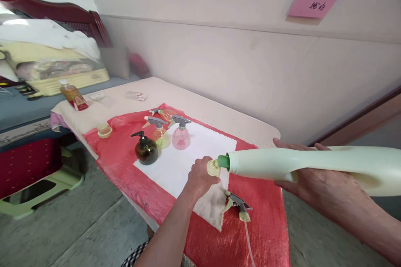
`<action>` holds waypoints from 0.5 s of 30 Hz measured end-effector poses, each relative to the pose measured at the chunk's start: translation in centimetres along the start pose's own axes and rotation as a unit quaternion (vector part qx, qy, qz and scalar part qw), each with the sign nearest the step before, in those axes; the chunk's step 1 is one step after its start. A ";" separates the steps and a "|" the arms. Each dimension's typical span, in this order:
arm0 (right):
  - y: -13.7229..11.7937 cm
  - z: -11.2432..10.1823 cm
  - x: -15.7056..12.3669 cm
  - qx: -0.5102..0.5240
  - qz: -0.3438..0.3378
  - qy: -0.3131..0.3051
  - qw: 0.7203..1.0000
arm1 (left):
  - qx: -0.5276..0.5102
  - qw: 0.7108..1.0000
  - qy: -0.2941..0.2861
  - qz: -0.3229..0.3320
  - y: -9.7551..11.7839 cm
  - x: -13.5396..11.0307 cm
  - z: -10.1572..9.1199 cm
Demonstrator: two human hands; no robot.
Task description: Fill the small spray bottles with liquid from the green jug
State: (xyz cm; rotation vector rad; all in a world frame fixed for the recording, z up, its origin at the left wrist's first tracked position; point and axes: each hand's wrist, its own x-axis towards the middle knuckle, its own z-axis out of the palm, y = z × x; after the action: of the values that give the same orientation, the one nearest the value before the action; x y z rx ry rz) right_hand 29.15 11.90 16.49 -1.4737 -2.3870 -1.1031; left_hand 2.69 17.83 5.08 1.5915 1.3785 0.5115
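Note:
My left hand [202, 175] is closed round a small yellowish clear bottle [213, 168] over the white cloth [191, 162]. Its neck meets the green spout of a large pale green jug [266, 162], which lies tipped nearly level. My right hand [319, 181] grips that jug by its handle, and part of the jug runs out of view at the right. Below my left hand lies a grey spray head [239, 205] with a thin tube. Whether liquid is flowing I cannot make out.
A dark pump bottle [146, 150], a pink spray bottle [181, 137] and a yellowish spray bottle [161, 135] stand on the cloth's far left. Red sheeting [260, 217] covers the table. An oil-coloured bottle [73, 95] stands at the far corner; a stool [37, 179] is left.

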 end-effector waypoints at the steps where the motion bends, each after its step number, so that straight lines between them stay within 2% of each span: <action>1: 0.0 0.0 0.0 -0.001 0.001 0.002 1.000 | -0.001 1.000 0.000 0.000 0.0 0.0 0.0; 15: -0.1 -0.1 0.2 -0.011 -0.009 0.002 1.000 | 0.005 1.000 0.001 -0.006 0.1 -0.1 -0.1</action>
State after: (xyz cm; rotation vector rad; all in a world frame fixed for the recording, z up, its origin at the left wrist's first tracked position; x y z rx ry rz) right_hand 28.96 11.93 16.66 -1.4585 -2.3977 -1.1378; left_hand 2.70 17.81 5.23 1.5891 1.3939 0.5009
